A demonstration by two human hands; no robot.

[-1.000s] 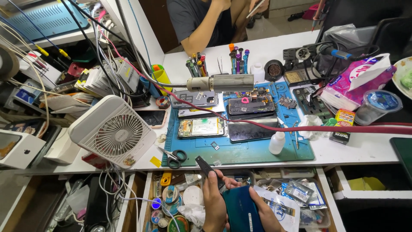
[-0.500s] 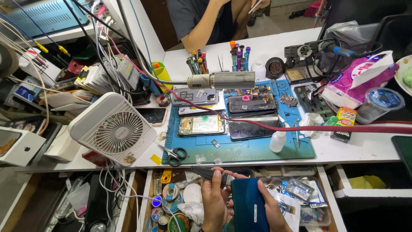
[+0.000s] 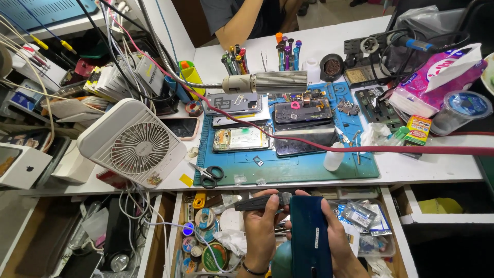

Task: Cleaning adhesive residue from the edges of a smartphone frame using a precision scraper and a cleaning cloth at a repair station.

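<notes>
Right hand [image 3: 337, 234] grasps a dark blue phone [image 3: 310, 237], fingers wrapped round its right edge, phone upright over the open drawer [image 3: 177, 242] at 6 o'clock. Left hand [image 3: 260, 231] clenched on a black tool [image 3: 257, 202] lying level, its metal tip touching the phone's top left corner.

Drawer contents: rolls of tape and wire [image 3: 208, 247] at the left, small clear bags of parts [image 3: 360, 216] at the right under the right hand. A white cable runs into it from 9 o'clock.

On the tabletop [image 3: 437, 167], blue mat [image 3: 309, 167] at 12 o'clock carries several opened phones [image 3: 301, 110], a white bottle [image 3: 333, 157] and scissors [image 3: 208, 175] at its lower left corner. Tool rack [image 3: 234, 59] behind the mat holds screwdrivers upright. White fan [image 3: 134, 144] at 10 o'clock. Pink tissue pack [image 3: 437, 77] and clear lidded tub [image 3: 458, 110] at 2 o'clock.
</notes>
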